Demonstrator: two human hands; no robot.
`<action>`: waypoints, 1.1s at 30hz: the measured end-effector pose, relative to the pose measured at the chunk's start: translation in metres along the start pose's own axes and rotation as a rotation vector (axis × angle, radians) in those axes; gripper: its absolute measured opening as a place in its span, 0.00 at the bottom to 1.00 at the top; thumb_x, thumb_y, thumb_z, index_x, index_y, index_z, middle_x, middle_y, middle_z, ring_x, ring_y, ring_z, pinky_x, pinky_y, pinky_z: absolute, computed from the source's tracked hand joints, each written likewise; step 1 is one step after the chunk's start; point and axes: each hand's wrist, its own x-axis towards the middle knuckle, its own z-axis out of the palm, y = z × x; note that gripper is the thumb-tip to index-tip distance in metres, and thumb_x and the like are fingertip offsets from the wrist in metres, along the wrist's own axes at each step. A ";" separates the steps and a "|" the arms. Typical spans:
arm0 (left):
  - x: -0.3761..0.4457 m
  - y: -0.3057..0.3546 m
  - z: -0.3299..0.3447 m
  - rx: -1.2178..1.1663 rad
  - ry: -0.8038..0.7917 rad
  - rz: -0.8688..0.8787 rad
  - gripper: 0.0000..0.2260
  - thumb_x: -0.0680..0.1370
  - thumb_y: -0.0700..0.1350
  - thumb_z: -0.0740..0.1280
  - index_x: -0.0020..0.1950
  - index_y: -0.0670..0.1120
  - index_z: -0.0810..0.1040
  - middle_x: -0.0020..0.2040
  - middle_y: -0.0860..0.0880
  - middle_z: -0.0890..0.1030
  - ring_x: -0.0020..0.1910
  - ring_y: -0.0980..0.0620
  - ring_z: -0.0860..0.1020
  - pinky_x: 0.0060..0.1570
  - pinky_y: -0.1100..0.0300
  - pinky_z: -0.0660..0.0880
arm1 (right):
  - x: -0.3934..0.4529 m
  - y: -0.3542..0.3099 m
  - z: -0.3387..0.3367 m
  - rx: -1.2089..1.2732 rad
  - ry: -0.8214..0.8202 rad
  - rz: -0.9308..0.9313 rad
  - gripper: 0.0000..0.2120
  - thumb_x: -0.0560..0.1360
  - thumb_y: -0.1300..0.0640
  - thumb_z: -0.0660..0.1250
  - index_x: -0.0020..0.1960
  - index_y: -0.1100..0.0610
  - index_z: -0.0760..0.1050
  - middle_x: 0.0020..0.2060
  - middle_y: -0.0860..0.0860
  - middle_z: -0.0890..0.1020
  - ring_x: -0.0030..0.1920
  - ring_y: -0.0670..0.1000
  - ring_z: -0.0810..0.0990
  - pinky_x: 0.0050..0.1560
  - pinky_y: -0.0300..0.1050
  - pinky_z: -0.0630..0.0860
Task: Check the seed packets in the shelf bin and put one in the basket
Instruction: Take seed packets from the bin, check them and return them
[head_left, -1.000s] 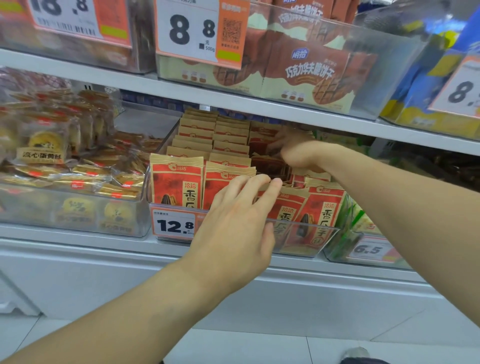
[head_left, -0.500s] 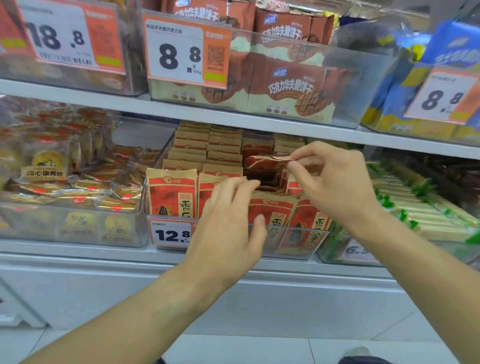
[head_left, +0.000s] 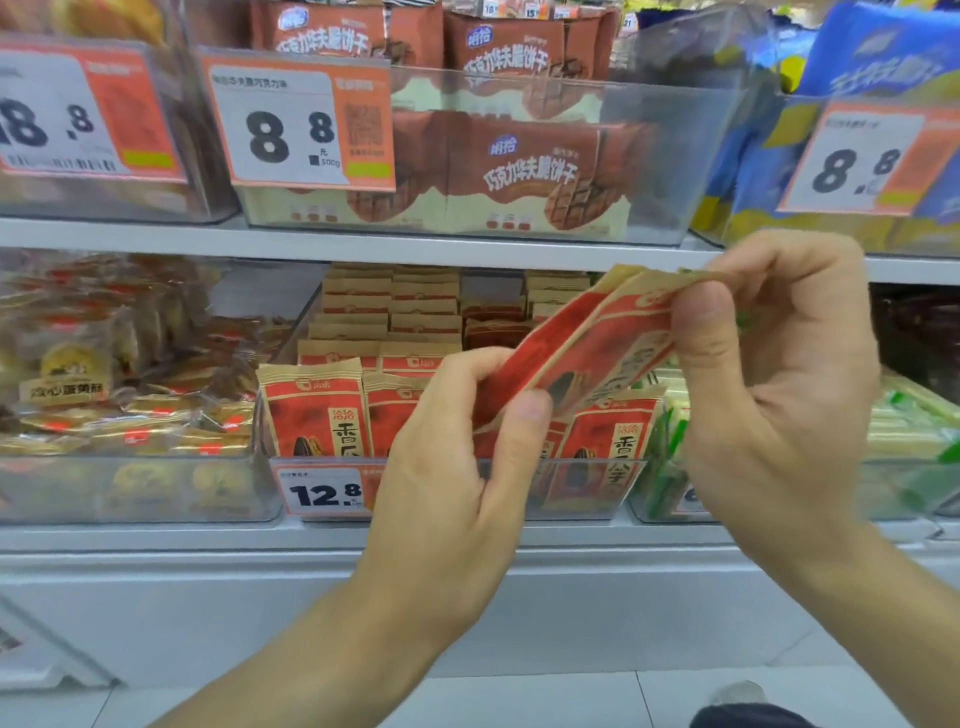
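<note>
Holding position, both hands raised in front of the lower shelf (head_left: 156, 535).
Left hand (head_left: 447, 467): forearm rising from the bottom edge, fingers curled, thumb on top; grip pinches the lower left end of the seed packet (head_left: 587, 343).
Right hand (head_left: 779, 389): forearm entering from the lower right corner, wrist bent, thumb forward; grip pinches the packet's upper right, tan-sealed end.
Seed packet: red and tan, tilted, low at the left hand and high at the right, spanning the two grips; held in the air above and in front of the clear shelf bin (head_left: 587, 493).
Shelf bin: on the lower shelf, rows of matching packets upright inside; price tag (head_left: 324, 493) reading 12.8 on its front left corner.
</note>
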 end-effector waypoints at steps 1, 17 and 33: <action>-0.001 0.001 0.000 0.004 0.004 0.005 0.08 0.83 0.58 0.58 0.58 0.60 0.73 0.52 0.61 0.80 0.52 0.59 0.80 0.44 0.66 0.76 | -0.001 -0.001 0.000 0.033 -0.002 0.032 0.06 0.82 0.58 0.63 0.53 0.50 0.67 0.47 0.54 0.71 0.43 0.47 0.71 0.48 0.37 0.70; -0.018 -0.026 0.010 -0.260 -0.181 -0.468 0.17 0.79 0.56 0.58 0.55 0.49 0.82 0.44 0.48 0.87 0.43 0.49 0.86 0.46 0.49 0.82 | -0.034 0.017 -0.014 0.333 -0.597 1.167 0.15 0.76 0.52 0.70 0.59 0.60 0.79 0.45 0.58 0.88 0.47 0.55 0.88 0.47 0.45 0.82; -0.017 -0.042 0.019 -0.167 -0.196 -0.530 0.19 0.81 0.56 0.57 0.52 0.45 0.83 0.39 0.43 0.87 0.39 0.42 0.86 0.42 0.41 0.82 | -0.033 0.057 -0.028 0.164 -0.800 1.168 0.09 0.79 0.55 0.68 0.53 0.61 0.79 0.45 0.57 0.88 0.48 0.57 0.88 0.54 0.56 0.84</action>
